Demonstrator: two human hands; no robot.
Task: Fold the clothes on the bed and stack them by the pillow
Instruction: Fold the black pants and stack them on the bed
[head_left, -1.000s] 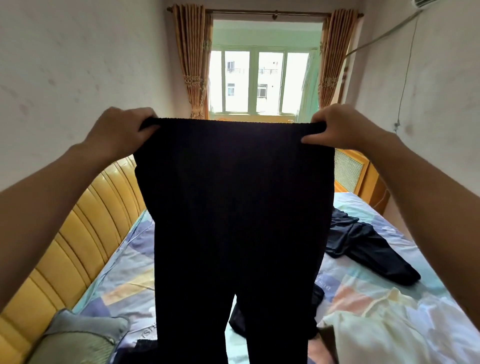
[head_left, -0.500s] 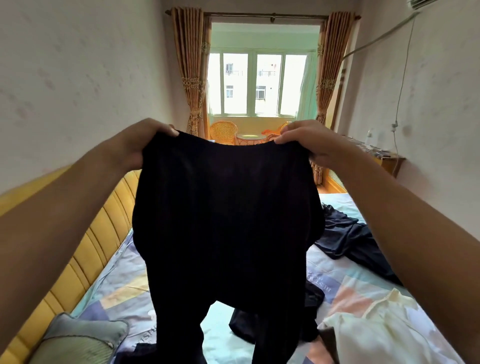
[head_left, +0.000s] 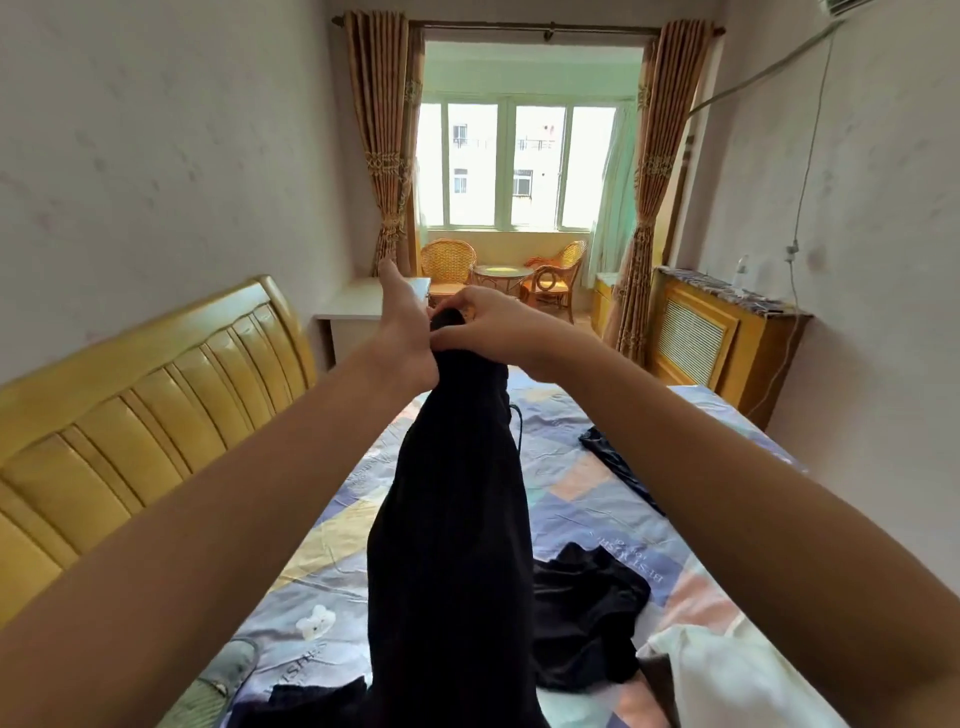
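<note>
The bed (head_left: 582, 499) fills the lower half of the frame, its patchwork sheet running from the yellow padded headboard (head_left: 156, 395) at the left toward the window at the top centre. It serves as the work surface, so the unfolded clothes lie spread over it: a crumpled black garment (head_left: 587, 613) at lower centre-right, another dark garment (head_left: 618, 462) further up on the right, and a white garment (head_left: 727, 675) in the lower right corner. A greyish pillow (head_left: 228, 670) shows at the lower left beside the headboard, the likely place for the stack.

The black trousers (head_left: 452, 545) hang down the middle of the frame as one narrow column, probably halved lengthwise with leg laid on leg. They are held high, likely so that the length drops straight and the two halves line up.

Both hands meet at the waistband at centre frame. The left hand (head_left: 402, 338) is under and behind the top edge, thumb pressing the cloth, with one of its fingers (head_left: 387, 270) pointing straight up, free of the fabric. The right hand (head_left: 485, 325) comes from the right with fingers curled, pinching the same top edge. The waistband is thus clamped between the two hands.
</note>
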